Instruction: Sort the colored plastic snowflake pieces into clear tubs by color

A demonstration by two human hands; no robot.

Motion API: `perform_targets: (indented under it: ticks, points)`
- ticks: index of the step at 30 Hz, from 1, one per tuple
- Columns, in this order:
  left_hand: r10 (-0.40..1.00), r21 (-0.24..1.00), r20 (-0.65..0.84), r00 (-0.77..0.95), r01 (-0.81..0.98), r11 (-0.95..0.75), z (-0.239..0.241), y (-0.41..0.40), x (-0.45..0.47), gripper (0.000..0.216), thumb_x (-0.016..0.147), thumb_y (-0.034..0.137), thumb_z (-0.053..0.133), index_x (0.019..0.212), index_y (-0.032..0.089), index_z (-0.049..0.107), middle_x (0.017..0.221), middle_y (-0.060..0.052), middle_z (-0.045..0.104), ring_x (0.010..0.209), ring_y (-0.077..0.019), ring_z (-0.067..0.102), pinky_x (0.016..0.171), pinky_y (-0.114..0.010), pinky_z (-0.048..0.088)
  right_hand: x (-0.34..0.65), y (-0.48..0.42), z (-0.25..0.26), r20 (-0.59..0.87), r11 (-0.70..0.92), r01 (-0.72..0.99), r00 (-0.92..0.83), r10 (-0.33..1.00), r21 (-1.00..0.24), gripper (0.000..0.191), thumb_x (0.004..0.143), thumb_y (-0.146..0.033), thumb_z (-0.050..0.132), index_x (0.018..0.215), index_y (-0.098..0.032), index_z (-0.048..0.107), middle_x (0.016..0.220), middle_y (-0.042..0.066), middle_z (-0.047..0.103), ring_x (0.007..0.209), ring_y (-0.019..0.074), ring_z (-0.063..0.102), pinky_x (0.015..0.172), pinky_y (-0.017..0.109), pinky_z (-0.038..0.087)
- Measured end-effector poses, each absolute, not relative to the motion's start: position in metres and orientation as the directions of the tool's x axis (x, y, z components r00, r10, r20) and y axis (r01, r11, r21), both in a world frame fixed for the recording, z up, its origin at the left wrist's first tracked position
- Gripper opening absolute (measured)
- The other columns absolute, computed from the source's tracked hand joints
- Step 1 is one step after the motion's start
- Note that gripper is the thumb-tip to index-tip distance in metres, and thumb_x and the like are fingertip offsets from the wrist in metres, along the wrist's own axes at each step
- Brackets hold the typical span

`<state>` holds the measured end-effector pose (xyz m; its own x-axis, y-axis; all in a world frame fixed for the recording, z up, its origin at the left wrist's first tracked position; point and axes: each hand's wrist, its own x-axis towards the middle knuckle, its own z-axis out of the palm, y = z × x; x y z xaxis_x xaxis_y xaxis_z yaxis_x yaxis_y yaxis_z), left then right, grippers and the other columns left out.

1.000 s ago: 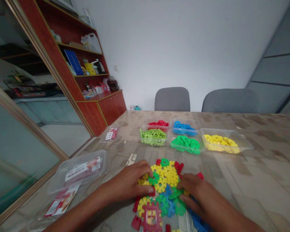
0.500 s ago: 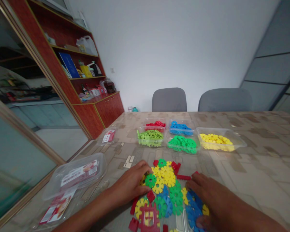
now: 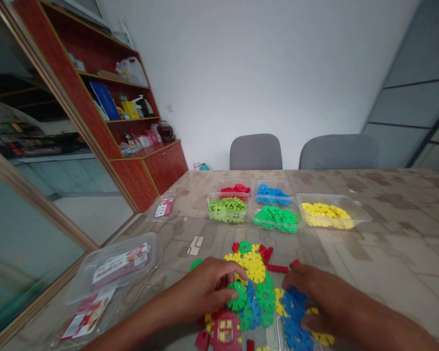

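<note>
My left hand (image 3: 214, 285) is closed, thumb and fingers pinching a green notched plastic disc (image 3: 238, 297) over the loose pile. Under and beside it lie yellow discs (image 3: 254, 268), other green discs (image 3: 266, 295), blue discs (image 3: 255, 307) and a red window-frame piece (image 3: 227, 331). A green disc (image 3: 196, 263) shows just behind my left wrist. My right hand (image 3: 314, 295) rests at the pile's right side with thumb and fingers apart, touching a cluster of blue discs (image 3: 294, 317). Its fingertips are partly hidden.
Clear tubs of sorted pieces stand beyond the pile: red (image 3: 236, 188), light green (image 3: 227, 209), blue (image 3: 274, 195), green (image 3: 276, 218) and yellow (image 3: 327, 215). Plastic lids (image 3: 149, 253) with labels lie at left. Grey chairs (image 3: 256, 151) are behind the table.
My left hand has shifted right and nearer over the pile and now pinches a green disc. A green disc appears left of the pile. My right hand has barely moved.
</note>
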<state>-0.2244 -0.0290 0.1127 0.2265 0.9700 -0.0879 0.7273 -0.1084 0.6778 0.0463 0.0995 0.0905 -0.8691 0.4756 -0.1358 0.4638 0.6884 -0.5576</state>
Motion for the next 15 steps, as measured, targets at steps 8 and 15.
perform_targets:
  ticks: [8,15]
  points:
    - [0.965,0.441,-0.086,0.249,0.878,-0.187,0.12,-0.03,-0.207,0.027,0.081,0.034,0.078,0.103,0.023,0.067,0.11,-0.005,0.062,0.102,-0.0241,0.059,0.086,-0.032,0.046,0.042,0.107,0.081,-0.046,0.646,0.328,-0.909,0.413,-0.689,0.021,0.068,-0.005,0.059,0.079,-0.022,0.067,0.079,0.0,0.07,0.067,0.0164,0.059,0.062,0.026,0.044]
    - [0.938,0.366,-0.202,0.282,0.91,-0.195,0.105,-0.026,-0.185,0.047,0.068,0.033,0.088,0.106,0.022,0.063,0.115,-0.007,0.06,0.105,-0.03,0.057,0.088,-0.04,0.047,0.045,0.077,0.095,-0.192,0.634,0.392,-0.912,0.362,-0.667,0.041,0.061,-0.001,0.059,0.09,-0.026,0.073,0.087,0.0,0.076,0.074,0.02,0.065,0.065,0.026,0.046]
